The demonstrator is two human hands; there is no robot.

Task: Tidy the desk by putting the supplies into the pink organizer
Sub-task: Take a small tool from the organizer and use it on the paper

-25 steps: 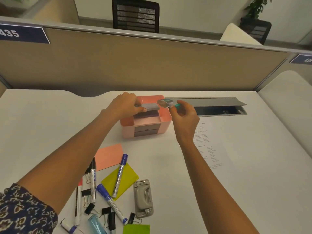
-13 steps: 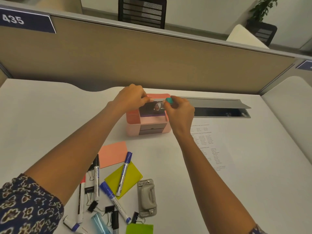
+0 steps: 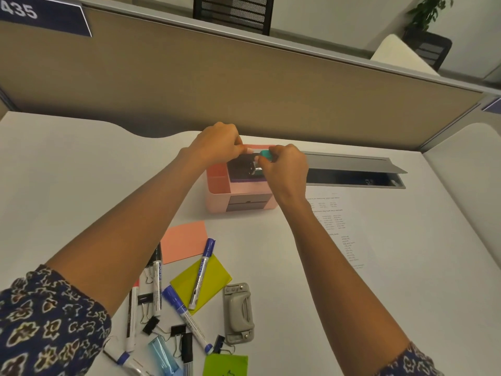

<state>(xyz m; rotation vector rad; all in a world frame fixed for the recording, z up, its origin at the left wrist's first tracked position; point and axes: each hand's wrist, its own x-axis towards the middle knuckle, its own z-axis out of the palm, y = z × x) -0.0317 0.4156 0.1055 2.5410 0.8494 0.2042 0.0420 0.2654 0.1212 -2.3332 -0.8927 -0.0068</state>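
Hovering over the pink organizer (image 3: pixel 217 200) at the desk's (image 3: pixel 271 267) far edge: left hand (image 3: pixel 217 143) curled, contents impossible to tell. Right hand (image 3: pixel 284 169) pinching a teal-handled metal tool (image 3: pixel 264 156) above the dark tray. Markers (image 3: pixel 202 270) and clips (image 3: pixel 150 324) lying near the front edge

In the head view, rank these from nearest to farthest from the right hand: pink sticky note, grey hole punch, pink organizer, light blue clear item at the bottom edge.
From the right hand:
1. Pink organizer, directly beneath it.
2. Pink sticky note, nearer the camera, to the left.
3. Grey hole punch, lower, near centre.
4. Light blue clear item, at the bottom edge.
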